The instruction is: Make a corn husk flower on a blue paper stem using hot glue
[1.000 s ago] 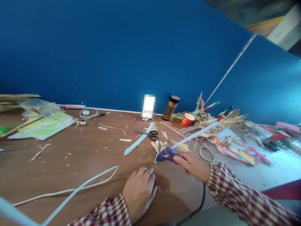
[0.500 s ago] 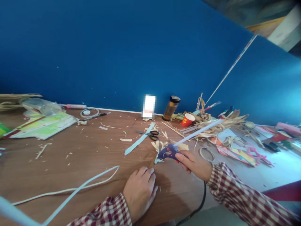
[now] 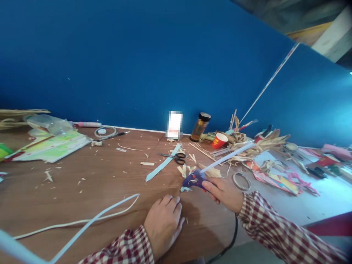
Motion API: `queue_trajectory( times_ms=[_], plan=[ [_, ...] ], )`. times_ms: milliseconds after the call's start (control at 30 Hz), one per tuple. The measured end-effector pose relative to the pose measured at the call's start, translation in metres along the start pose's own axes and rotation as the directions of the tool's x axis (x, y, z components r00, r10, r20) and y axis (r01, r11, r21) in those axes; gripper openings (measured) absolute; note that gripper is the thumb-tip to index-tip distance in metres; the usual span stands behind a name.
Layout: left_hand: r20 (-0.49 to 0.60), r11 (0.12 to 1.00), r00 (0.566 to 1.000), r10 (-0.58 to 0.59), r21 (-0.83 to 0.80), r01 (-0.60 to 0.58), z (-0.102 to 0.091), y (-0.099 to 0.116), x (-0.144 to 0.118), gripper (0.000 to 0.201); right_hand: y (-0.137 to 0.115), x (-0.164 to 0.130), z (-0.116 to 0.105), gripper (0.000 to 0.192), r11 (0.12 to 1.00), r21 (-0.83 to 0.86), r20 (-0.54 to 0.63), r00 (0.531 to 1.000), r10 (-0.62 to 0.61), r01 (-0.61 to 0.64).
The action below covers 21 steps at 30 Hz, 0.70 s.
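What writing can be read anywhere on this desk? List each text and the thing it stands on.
No text reads clearly.
Red paper cup: yellow marks on its side, too blurred to read.
Green printed sheet: print too small to read.
White card against the blue wall: blurred out, unreadable.
Amber bottle: no label legible.
Glue gun in the right hand: no marking legible.

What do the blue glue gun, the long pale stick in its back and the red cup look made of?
Blue glue gun, gripped by the right hand: likely moulded plastic, going by its smooth coloured shell. Long pale stick in its back: translucent, milky, probably a hot-melt glue stick. Red cup: looks like paper, with a matte printed wall and white inside. The left hand rests on the brown wood-grain table, possibly laminate.
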State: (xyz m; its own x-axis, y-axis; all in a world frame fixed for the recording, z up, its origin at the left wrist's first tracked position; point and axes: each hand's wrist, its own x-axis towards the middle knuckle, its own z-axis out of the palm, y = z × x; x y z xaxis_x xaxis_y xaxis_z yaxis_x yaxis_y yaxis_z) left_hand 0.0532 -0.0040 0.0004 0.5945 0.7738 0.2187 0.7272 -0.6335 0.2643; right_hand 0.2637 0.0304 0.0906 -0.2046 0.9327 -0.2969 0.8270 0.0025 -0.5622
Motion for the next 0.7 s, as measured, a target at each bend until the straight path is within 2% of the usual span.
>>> queue_trajectory(
  times_ms=[133,300,467,700],
  plan=[
    [0.000,1.000,1.000,0.004,0.014,-0.004,0.0009,-0.0004,0.0006,0.027,-0.0035,-0.0029,-0.0007,0.047,0.997,-0.074,0.003,1.000,-0.020,0.021],
    [-0.006,1.000,1.000,0.004,0.021,-0.004,0.0024,-0.0004,0.0016,0.027,-0.0025,-0.0041,-0.0013,0.042,1.000,0.003,-0.010,1.000,0.000,0.000],
    [-0.002,1.000,1.000,0.006,0.027,-0.006,0.0026,0.0002,0.0007,0.027,0.0012,-0.0066,-0.0011,0.046,0.999,-0.046,0.000,1.000,-0.009,0.009],
    [-0.002,1.000,1.000,0.006,0.027,-0.006,0.0016,0.0000,0.0010,0.027,0.0053,-0.0082,0.0006,0.044,1.000,-0.030,-0.009,1.000,-0.002,0.001]
  ],
)
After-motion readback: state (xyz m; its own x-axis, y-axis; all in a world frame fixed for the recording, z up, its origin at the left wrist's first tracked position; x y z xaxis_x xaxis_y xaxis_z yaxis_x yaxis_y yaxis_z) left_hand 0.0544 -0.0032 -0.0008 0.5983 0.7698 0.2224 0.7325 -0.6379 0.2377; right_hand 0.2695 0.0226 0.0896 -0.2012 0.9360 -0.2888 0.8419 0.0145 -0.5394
